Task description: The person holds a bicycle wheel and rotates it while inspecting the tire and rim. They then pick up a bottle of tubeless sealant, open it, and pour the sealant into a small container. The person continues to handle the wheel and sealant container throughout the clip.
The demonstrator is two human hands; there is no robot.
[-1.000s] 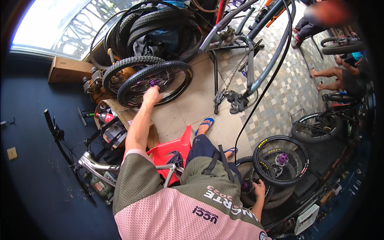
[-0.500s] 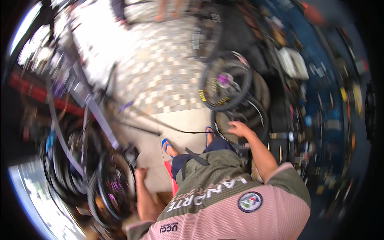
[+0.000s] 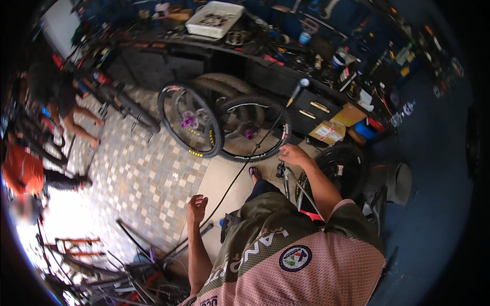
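A bike shop with a tiled floor (image 3: pixel 148 173). The right hand (image 3: pixel 292 154) grips a bike handlebar (image 3: pixel 282 171), wheels (image 3: pixel 219 127) just beyond. The left hand (image 3: pixel 196 208) is curled up, holding nothing.

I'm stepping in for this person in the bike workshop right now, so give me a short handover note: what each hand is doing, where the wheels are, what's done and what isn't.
Left hand: closed in a loose fist, held free above the floor, nothing visible in it.
Right hand: resting on the top of a metal bike part beside a black tyre; the grip itself is hard to make out.
Two wheels with purple hubs lean against the workbench ahead, untouched.
Done: nothing I can confirm.
Left: neither wheel is in hand yet.
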